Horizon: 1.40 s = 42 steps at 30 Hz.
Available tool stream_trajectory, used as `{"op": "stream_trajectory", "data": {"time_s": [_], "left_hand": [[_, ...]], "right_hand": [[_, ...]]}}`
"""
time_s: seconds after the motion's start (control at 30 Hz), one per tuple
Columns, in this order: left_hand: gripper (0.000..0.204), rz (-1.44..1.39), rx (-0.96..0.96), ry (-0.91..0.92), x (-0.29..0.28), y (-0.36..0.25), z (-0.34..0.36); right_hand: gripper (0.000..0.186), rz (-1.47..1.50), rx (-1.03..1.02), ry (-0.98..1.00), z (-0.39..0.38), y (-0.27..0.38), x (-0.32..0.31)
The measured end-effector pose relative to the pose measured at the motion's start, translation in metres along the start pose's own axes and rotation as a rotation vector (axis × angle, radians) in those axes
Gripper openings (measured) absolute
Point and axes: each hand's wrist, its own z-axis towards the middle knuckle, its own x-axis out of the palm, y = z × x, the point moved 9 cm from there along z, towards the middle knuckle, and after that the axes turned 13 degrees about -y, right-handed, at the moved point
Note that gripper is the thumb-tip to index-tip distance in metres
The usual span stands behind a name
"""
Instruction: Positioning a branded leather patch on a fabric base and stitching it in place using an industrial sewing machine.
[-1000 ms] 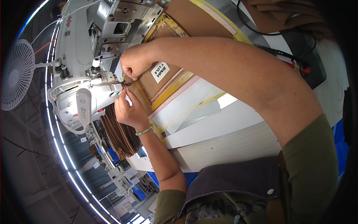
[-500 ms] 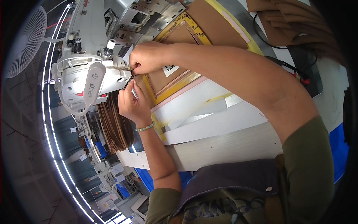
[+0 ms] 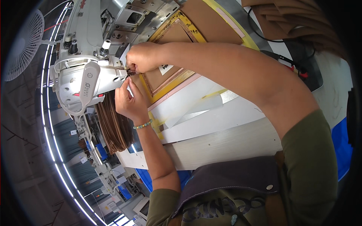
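A white industrial sewing machine (image 3: 85, 84) stands at the left, and both my hands are at its needle end. My right hand (image 3: 144, 57) is bent with fingers closed right beside the needle area (image 3: 130, 72). Just below, my left hand (image 3: 130, 101) pinches thumb and forefinger together near the same spot. Whatever is between the fingertips of either hand is too small or hidden to make out. Under and beside my right arm lies a yellow-edged frame template (image 3: 155, 98) with brown sheet material (image 3: 177, 33) in it.
A stack of brown pieces (image 3: 113, 124) hangs left of my left wrist. More brown folded pieces (image 3: 290, 20) lie at the far right, near a black cable (image 3: 250, 28) and a red-and-black tool (image 3: 301, 72). A white fan (image 3: 24, 45) stands at the far left.
The whole view has shifted slightly, moving the scene left. Both hands remain at the needle area, the left fingertips still pinched and the right fingers still closed.
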Motion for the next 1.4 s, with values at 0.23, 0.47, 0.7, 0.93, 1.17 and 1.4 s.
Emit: {"op": "stream_trajectory", "data": {"time_s": [0.23, 0.47, 0.7, 0.93, 1.17, 1.4], "left_hand": [[0.011, 0.026, -0.008, -0.004, 0.001, 0.001, -0.001], [0.01, 0.023, -0.008, -0.006, -0.001, 0.002, -0.001], [0.01, 0.022, -0.026, 0.007, 0.002, -0.002, -0.001], [0.007, 0.068, 0.015, 0.018, 0.005, -0.002, 0.001], [0.005, 0.088, 0.024, 0.016, 0.004, -0.006, 0.002], [0.006, 0.104, 0.05, -0.002, 0.004, -0.006, 0.001]], "right_hand": [[0.015, -0.004, 0.042, 0.089, -0.003, 0.006, -0.002], [0.021, -0.07, -0.031, 0.0, -0.005, 0.017, -0.013], [0.015, -0.2, -0.062, -0.14, -0.006, 0.016, -0.006], [0.012, -0.038, -0.043, 0.037, -0.004, 0.013, -0.004], [0.022, -0.058, -0.064, 0.049, -0.004, 0.014, -0.007], [0.022, 0.004, -0.102, 0.063, -0.001, 0.011, -0.006]]}}
